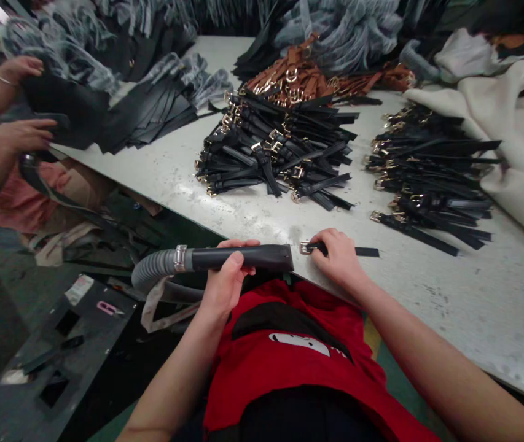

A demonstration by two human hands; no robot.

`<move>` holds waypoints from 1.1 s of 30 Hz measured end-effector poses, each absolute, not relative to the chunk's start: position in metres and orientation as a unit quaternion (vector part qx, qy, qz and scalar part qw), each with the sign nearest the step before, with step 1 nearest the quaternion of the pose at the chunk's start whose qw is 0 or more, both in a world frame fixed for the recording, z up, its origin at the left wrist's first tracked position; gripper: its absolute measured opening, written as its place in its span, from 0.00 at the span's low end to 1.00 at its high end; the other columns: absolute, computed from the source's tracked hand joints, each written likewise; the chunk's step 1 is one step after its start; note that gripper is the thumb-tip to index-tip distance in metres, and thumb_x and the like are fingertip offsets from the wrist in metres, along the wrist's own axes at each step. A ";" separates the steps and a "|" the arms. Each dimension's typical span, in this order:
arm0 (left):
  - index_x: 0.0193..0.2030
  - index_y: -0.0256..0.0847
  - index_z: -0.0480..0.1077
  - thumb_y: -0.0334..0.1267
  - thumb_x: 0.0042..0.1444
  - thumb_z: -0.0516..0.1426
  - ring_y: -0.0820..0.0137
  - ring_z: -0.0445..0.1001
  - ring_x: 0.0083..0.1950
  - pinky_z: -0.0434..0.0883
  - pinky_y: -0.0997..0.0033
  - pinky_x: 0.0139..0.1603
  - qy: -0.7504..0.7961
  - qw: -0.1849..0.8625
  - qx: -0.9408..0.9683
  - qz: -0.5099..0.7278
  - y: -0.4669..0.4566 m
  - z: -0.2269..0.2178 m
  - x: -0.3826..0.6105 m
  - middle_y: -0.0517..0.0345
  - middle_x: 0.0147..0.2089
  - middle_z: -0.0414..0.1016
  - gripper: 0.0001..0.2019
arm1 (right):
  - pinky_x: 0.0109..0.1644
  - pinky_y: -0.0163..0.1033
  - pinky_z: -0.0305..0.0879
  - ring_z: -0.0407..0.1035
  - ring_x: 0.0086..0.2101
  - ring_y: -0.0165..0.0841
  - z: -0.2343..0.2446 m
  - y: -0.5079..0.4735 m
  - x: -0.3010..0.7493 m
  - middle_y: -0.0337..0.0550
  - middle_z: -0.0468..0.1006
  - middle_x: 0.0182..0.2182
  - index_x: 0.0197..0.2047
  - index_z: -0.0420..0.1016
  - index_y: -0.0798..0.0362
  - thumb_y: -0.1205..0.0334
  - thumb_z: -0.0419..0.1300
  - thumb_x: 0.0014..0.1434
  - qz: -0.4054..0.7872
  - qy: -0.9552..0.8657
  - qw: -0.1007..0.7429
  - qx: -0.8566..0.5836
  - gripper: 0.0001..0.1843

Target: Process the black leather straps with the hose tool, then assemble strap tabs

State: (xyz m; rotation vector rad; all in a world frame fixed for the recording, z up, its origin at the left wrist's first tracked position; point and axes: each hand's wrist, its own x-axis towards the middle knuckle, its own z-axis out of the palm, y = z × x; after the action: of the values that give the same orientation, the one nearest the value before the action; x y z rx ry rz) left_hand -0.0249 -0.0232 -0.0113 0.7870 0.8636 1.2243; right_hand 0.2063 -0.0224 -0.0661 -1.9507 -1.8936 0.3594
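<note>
My left hand (229, 276) is wrapped round a black hose nozzle (266, 256), whose flat mouth points right toward the buckle. A grey ribbed hose (153, 268) joins it through a metal clamp. At the table's near edge my right hand (336, 255) grips a short black buckle strap (367, 252). Its gold buckle (305, 248) sticks out to the left, a small gap from the nozzle mouth, and its tail shows on the right. Beyond my hands lies a heap of black buckle straps (243, 150); a second pile of black straps (432, 178) is to the right.
Brown buckle straps (289, 77) lie behind the black heap. Cream fabric (510, 129) covers the right back of the table (464, 319). On the left, a co-worker's hands (24, 132) handle black sheets (151, 116) and another hose. A grey control box (59, 362) stands low left.
</note>
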 end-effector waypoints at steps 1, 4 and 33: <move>0.38 0.42 0.67 0.42 0.47 0.60 0.71 0.73 0.35 0.66 0.77 0.26 0.378 0.665 0.347 0.543 -0.023 -0.012 -0.027 0.53 0.41 0.77 0.12 | 0.41 0.42 0.54 0.63 0.38 0.38 -0.067 -0.022 0.206 0.47 0.72 0.36 0.35 0.70 0.52 0.64 0.52 0.49 0.131 -0.675 0.198 -0.698 0.10; 0.38 0.42 0.67 0.42 0.47 0.60 0.72 0.73 0.35 0.67 0.77 0.26 0.374 0.666 0.341 0.548 -0.023 -0.013 -0.030 0.54 0.41 0.76 0.13 | 0.41 0.42 0.54 0.63 0.38 0.38 -0.070 -0.022 0.208 0.47 0.72 0.35 0.34 0.70 0.52 0.65 0.51 0.49 0.136 -0.675 0.198 -0.697 0.10; 0.37 0.41 0.65 0.43 0.42 0.63 0.71 0.73 0.34 0.68 0.75 0.27 0.349 0.697 0.351 0.519 -0.015 -0.022 0.050 0.54 0.42 0.76 0.16 | 0.41 0.43 0.58 0.65 0.37 0.37 -0.077 -0.040 0.263 0.45 0.73 0.34 0.36 0.74 0.51 0.60 0.53 0.54 0.125 -0.698 0.224 -0.669 0.10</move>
State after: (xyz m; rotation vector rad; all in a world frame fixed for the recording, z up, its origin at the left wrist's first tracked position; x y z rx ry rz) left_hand 0.0503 -0.0150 -0.0222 0.7836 0.7774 1.1573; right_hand 0.2629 -0.0398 -0.0767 -1.8461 -1.9256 0.3462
